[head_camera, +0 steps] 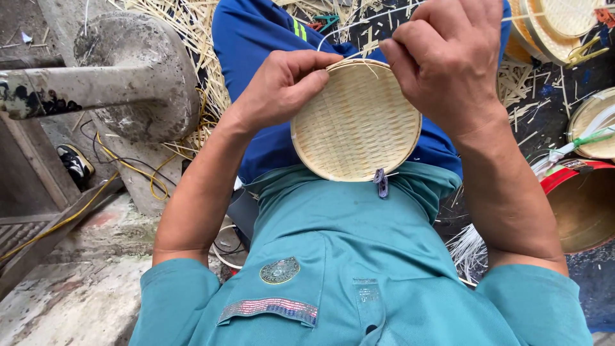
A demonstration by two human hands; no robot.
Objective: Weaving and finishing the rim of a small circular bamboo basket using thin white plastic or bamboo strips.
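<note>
A round woven bamboo tray [354, 125] rests upright against my lap, over blue trousers and a teal shirt. My left hand [285, 86] grips its upper left rim, thumb on the woven face. My right hand [445, 54] is closed at the upper right rim, pinching a thin pale strip [351, 32] that runs off to the left. A small purple clip [382, 182] hangs on the tray's lower rim.
Loose bamboo slivers [186, 29] cover the floor ahead. A concrete post base [138, 70] stands at left, with a yellow cable [128, 168] and a shoe [75, 165]. More woven trays [554, 29] and a red-rimmed round container [580, 205] lie at right.
</note>
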